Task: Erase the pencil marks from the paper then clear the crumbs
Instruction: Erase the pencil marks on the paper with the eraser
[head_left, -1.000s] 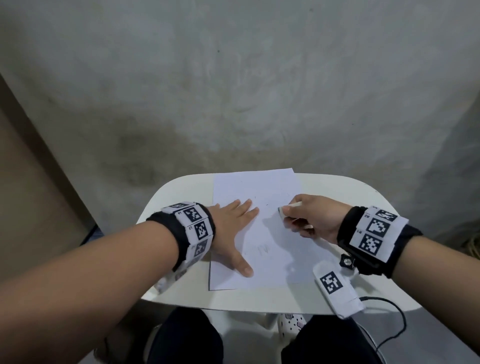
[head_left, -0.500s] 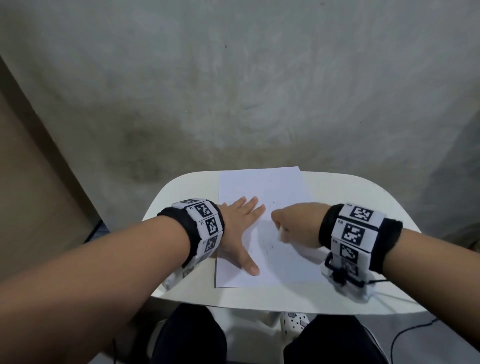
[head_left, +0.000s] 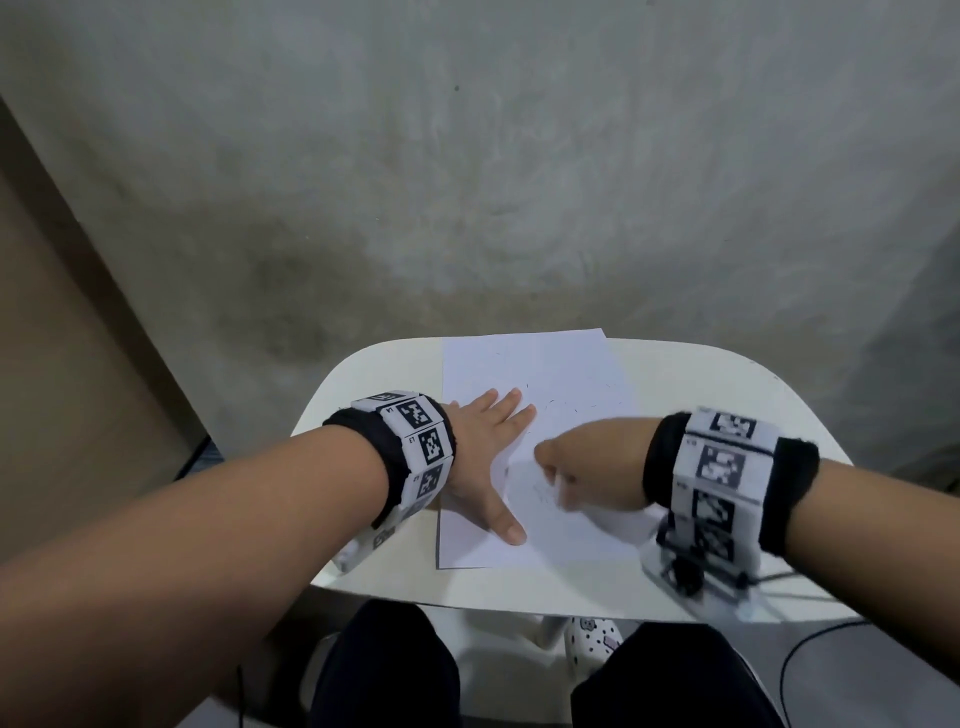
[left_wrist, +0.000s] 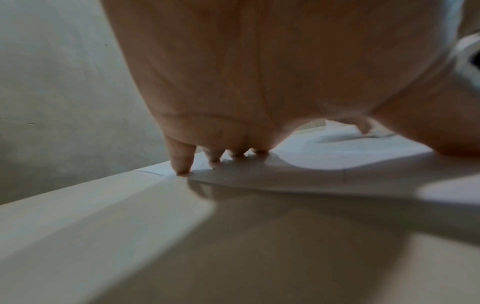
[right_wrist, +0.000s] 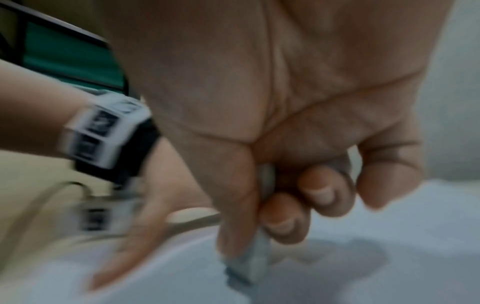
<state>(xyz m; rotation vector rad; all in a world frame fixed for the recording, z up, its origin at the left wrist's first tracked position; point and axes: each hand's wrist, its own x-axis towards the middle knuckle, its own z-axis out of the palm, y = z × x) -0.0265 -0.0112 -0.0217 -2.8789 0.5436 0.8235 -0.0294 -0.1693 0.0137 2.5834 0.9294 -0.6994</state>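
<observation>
A white sheet of paper (head_left: 550, 374) lies on a small white table (head_left: 691, 384), with faint pencil marks (head_left: 540, 491) near its middle and dark crumbs (head_left: 566, 402) scattered higher up. My left hand (head_left: 488, 457) lies flat on the sheet's left part, fingers spread and thumb pointing toward me. My right hand (head_left: 576, 467) is a fist at the middle of the sheet. In the right wrist view its thumb and curled fingers pinch a whitish eraser (right_wrist: 255, 263), whose dirty tip touches the paper (right_wrist: 389, 267). The left wrist view shows straight fingertips (left_wrist: 182, 164) pressing the sheet (left_wrist: 285, 176).
The table is small with rounded edges; a bare grey wall (head_left: 467, 182) stands right behind it. A thin black cable (head_left: 810, 649) hangs off the table's near right side. My knees (head_left: 384, 670) sit under the front edge.
My right hand has turned over into a fist and slid toward me and leftward across the sheet, now blurred with motion. The left hand stays flat. Dark crumbs show on the upper paper.
</observation>
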